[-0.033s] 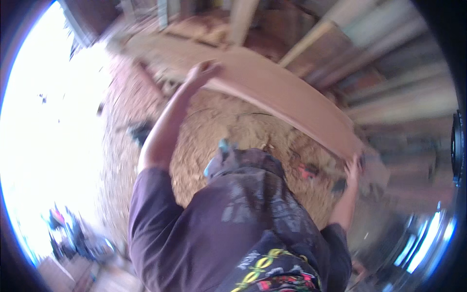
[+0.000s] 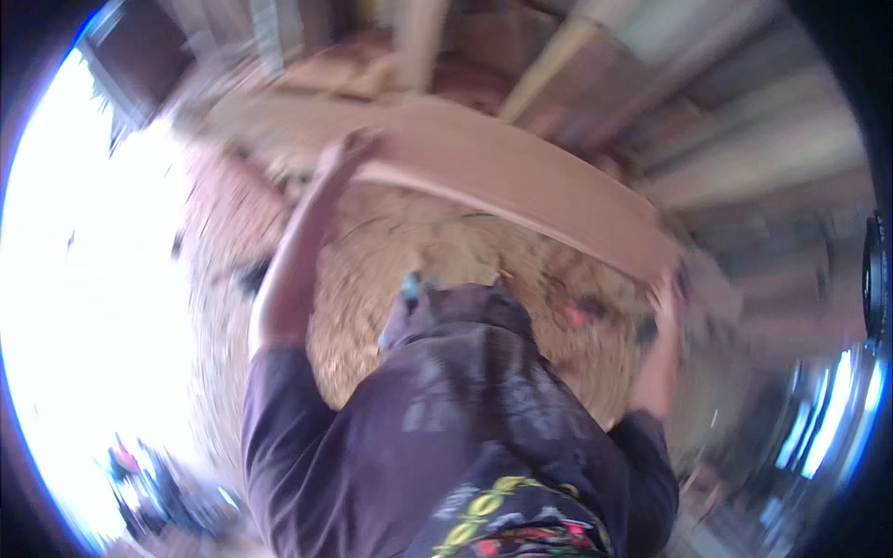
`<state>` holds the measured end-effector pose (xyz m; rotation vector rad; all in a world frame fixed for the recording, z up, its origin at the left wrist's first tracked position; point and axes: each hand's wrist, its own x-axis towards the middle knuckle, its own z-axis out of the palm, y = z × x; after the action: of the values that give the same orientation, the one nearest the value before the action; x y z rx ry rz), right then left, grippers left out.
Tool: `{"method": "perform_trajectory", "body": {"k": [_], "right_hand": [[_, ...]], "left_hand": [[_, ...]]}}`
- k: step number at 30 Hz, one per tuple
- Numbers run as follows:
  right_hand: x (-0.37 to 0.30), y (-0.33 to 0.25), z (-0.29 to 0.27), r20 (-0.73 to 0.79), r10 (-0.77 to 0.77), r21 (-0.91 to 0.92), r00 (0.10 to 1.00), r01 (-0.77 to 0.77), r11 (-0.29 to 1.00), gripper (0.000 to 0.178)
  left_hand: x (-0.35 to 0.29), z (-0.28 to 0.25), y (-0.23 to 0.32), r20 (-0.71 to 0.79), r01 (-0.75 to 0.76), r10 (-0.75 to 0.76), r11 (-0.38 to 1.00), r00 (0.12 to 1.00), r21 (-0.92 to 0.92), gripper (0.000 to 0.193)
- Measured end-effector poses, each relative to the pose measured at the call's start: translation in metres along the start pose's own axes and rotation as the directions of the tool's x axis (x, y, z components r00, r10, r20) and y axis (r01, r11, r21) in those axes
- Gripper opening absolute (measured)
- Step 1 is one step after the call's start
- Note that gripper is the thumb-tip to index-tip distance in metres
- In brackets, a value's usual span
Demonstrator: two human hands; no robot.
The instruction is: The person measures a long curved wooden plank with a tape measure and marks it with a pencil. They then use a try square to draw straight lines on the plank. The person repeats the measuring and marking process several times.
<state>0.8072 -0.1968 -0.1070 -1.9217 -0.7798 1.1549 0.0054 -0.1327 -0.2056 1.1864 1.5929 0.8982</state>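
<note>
A long, wide reddish-brown wooden board (image 2: 521, 172) stretches across in front of me, from the upper left down to the right. Over its near edge, left of the middle, my left hand (image 2: 352, 149) is closed on the wood; motion smears the fingers. At the board's right end my right hand (image 2: 664, 296) grips the corner, its fingers lying along the end and partly blurred. The board's underside is hidden, so I cannot tell what supports it.
Sawdust-like brown ground (image 2: 437, 232) lies between me and the board. A small red and dark object (image 2: 584, 312) rests there on the right, a dark object (image 2: 249, 277) on the left. Blurred timber (image 2: 763, 172) fills the right; an upright post (image 2: 420, 42) stands beyond the board.
The board, both hands and the surroundings appear shifted left in the picture, as the view turns slightly. Both hands stay on the board.
</note>
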Motion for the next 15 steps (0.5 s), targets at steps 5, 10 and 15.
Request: {"method": "perform_trajectory", "body": {"k": [5, 10, 15], "right_hand": [[-0.006, 0.012, 0.014, -0.089, -0.118, 0.123, 0.989, 0.128, 0.984, 0.096], [0.004, 0.057, 0.033, -0.352, -0.087, 0.355, 0.932, 0.219, 0.909, 0.057], [-0.019, 0.132, 0.089, -0.293, -0.082, 0.499, 0.953, 0.226, 0.836, 0.035]], "left_hand": [[0.022, -0.021, -0.011, -0.108, -0.001, -0.003, 1.000, 0.994, -0.031, 0.058], [0.031, 0.024, 0.073, -0.341, -0.211, 0.406, 0.848, 0.848, 0.487, 0.072], [0.004, 0.161, 0.170, 0.102, -0.442, 0.474, 0.692, 0.874, 0.571, 0.079]]}}
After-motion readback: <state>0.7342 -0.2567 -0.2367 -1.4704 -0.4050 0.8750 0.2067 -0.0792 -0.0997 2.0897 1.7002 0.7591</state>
